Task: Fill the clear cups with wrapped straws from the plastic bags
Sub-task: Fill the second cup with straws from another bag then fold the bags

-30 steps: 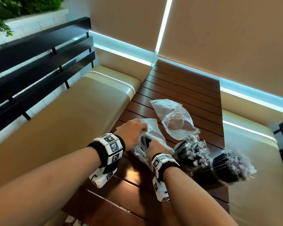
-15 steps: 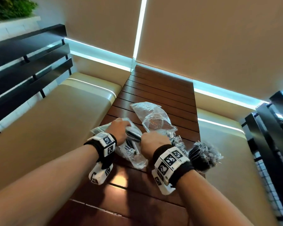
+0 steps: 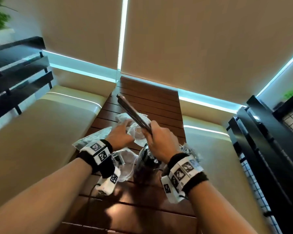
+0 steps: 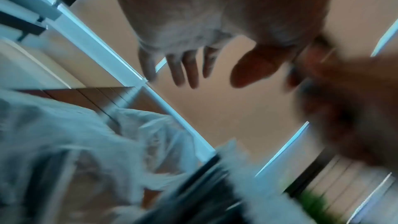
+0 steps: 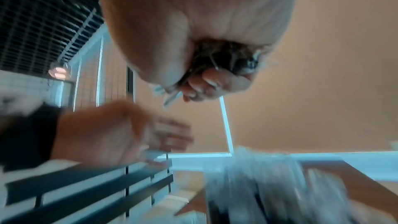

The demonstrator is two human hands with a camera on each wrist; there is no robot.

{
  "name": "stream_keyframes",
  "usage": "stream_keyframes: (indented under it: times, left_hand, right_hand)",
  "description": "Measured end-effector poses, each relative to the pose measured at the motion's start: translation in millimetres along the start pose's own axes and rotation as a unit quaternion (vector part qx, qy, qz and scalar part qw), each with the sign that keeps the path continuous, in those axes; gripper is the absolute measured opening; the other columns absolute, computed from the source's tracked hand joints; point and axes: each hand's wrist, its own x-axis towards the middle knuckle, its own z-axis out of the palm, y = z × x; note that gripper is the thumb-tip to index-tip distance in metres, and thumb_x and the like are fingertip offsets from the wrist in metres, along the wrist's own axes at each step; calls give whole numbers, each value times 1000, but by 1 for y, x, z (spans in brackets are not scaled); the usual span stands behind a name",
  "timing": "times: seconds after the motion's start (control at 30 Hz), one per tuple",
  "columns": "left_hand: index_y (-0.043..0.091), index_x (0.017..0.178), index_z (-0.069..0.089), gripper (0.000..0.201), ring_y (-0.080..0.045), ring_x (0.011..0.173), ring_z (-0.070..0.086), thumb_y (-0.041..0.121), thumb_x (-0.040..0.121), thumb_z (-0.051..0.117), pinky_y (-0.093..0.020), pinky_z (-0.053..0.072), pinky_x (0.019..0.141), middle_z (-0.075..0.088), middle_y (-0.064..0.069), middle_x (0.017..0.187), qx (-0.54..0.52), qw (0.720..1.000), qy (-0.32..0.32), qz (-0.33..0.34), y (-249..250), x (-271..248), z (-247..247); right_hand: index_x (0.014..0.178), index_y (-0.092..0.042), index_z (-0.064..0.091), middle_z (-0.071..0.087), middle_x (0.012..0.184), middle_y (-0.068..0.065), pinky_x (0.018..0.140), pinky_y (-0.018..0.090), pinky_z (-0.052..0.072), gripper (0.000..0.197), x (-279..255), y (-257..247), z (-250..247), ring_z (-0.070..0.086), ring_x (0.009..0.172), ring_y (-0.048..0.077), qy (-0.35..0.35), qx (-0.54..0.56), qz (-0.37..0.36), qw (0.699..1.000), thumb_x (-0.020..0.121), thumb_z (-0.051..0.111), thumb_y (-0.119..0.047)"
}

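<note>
My right hand [image 3: 155,133] grips a bundle of dark wrapped straws [image 3: 132,113] that points up and away to the left over the table; in the right wrist view its fingers [image 5: 206,83] curl round the straws' ends [image 5: 226,59]. Just below that hand stands a clear cup [image 3: 146,160] packed with straws. My left hand [image 3: 121,134] is open with straight fingers [image 4: 189,69], over a crumpled plastic bag [image 3: 137,132]. Another plastic bag [image 3: 95,137] lies left of it, and one more [image 3: 125,161] lies under the left wrist.
The slatted brown table [image 3: 152,100] runs away from me between two beige bench seats [image 3: 46,129]. Behind my right wrist more wrapped straw tops [image 3: 190,150] show. Black railings [image 3: 267,141] stand right and left. Both wrist views are blurred.
The right hand has drawn a bundle of straws out of the bag and raised it over the table. The left hand has let go of the bag and opened.
</note>
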Motion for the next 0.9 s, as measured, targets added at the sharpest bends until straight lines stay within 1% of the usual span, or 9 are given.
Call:
stream_keyframes:
  times: [0.03,0.1,0.17,0.23,0.37,0.57,0.7,0.8,0.9]
  left_hand:
    - [15,123,49,70,-24,116,56,11,53,54,-37,49,87,60,-8,122,-157,987,-11,15,15,-6,0]
    - [10,110,51,51,-27,108,62,-3,62,59,-39,49,89,67,-14,111,-424,905,-32,-1,38,-14,-5]
    - [12,91,56,11,-25,94,64,8,85,64,-39,46,91,69,-9,87,-552,832,30,-33,51,-15,-6]
    - [15,74,53,26,-15,65,58,28,89,67,-32,47,75,55,1,56,-575,807,109,-79,57,-12,-5]
    - [18,71,47,34,-11,45,44,32,83,75,-27,42,55,44,5,48,-507,834,209,-55,64,-6,-3]
    - [22,69,49,34,-13,47,48,35,80,78,-34,46,62,49,9,45,-379,883,277,32,79,1,-11]
    - [23,68,52,33,-10,54,56,41,77,78,-36,52,75,56,11,54,-281,923,255,67,83,3,-3]
    - [21,64,50,35,-10,58,56,40,80,75,-27,49,68,57,6,59,-245,939,235,62,79,5,11]
    - [22,60,49,38,-9,55,57,38,78,78,-37,55,77,57,9,51,-255,937,230,56,66,11,23]
  right_hand:
    - [98,-27,39,66,91,3,59,35,40,21,-2,2,13,63,79,33,9,18,6,1000,99,40,-48]
    - [103,-25,39,66,95,5,60,37,40,20,-5,2,34,63,84,36,23,66,9,998,98,44,-44]
    - [101,-24,36,63,88,2,58,37,39,20,-5,-1,48,63,80,35,9,85,-7,996,97,47,-41]
    - [98,-25,36,54,82,-6,58,35,36,24,-6,0,54,60,76,27,-10,74,-31,997,96,50,-44]
    - [116,-29,44,49,111,-5,83,35,41,56,-14,21,56,46,98,17,18,-42,-34,998,78,58,-67]
    - [142,-31,22,28,149,11,109,51,36,104,-28,44,78,31,137,35,-31,-11,93,995,60,67,-77]
    - [132,-31,28,47,125,9,94,43,47,81,-25,47,94,50,118,35,-34,89,162,982,69,72,-58]
    - [129,-29,34,54,111,7,84,38,49,69,-21,49,97,60,103,32,0,127,169,977,75,71,-49]
    - [128,-27,36,57,107,8,80,38,48,61,-18,55,98,61,98,34,4,107,170,980,78,69,-41]
